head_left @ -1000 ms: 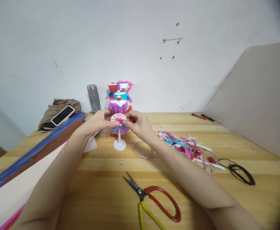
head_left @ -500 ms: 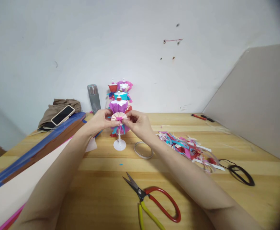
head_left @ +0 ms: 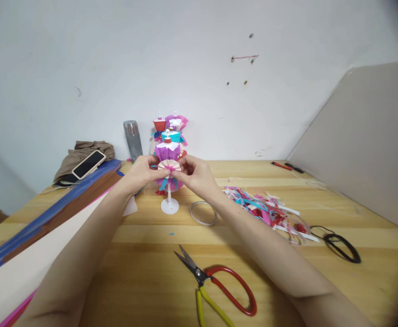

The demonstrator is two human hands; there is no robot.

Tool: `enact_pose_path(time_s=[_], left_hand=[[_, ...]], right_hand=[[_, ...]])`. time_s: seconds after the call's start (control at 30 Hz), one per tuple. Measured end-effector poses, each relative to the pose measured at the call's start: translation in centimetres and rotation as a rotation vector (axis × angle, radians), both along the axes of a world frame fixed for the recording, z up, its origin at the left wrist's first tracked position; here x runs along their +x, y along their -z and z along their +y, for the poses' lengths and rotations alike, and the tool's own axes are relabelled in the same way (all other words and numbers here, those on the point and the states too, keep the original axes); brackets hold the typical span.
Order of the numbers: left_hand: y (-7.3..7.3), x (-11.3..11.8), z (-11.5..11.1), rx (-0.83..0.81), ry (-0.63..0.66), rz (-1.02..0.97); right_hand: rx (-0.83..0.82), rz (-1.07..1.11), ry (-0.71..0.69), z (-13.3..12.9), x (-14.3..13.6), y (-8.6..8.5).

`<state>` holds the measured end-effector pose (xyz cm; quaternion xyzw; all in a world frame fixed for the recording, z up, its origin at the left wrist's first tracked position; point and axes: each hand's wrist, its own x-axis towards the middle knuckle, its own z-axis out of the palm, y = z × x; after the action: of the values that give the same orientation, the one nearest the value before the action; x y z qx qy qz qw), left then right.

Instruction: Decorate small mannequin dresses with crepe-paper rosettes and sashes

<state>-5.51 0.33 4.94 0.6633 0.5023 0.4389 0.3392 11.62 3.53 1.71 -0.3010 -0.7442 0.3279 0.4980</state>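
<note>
A small white mannequin stand (head_left: 169, 205) rises from the table, its torso dressed in purple crepe paper (head_left: 167, 153). On its front sits a cream pleated paper fan (head_left: 166, 164) with a pink piece at its centre, and blue strips hang below. From the left, my left hand (head_left: 144, 173) presses its thumb on the fan, fingers behind it. My right hand (head_left: 196, 173) pinches the fan's right side, its thumb near the pink centre. Both hands are closed on the fan against the mannequin. Other dressed mannequins (head_left: 170, 135) stand behind, partly hidden.
Open scissors (head_left: 199, 274) with red and yellow handles lie in front. A ring-shaped roll (head_left: 203, 213) lies right of the stand, near a heap of paper scraps (head_left: 263, 206). Coloured paper sheets (head_left: 56, 227), a phone (head_left: 89, 164) and a grey flask (head_left: 133, 138) are at left.
My right thumb has shifted slightly left, closer to the fan's pink centre. My left hand stays almost in place, and the mannequin has not visibly moved on the table.
</note>
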Motion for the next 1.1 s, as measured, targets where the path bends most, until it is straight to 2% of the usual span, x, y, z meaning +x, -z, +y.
enact_pose_path(time_s=[0.4, 0.77, 1.1], left_hand=[[0.16, 0.22, 0.02, 0.04, 0.011, 0.0], [0.32, 0.22, -0.12, 0.008, 0.044, -0.088], [0.57, 0.3, 0.18, 0.02, 0.046, -0.122]], right_hand=[[0.034, -0.048, 0.136, 0.18, 0.06, 0.08], [0.012, -0.009, 0.046, 0.31, 0.1, -0.18], [0.017, 0.043, 0.038, 0.25, -0.12, 0.06]])
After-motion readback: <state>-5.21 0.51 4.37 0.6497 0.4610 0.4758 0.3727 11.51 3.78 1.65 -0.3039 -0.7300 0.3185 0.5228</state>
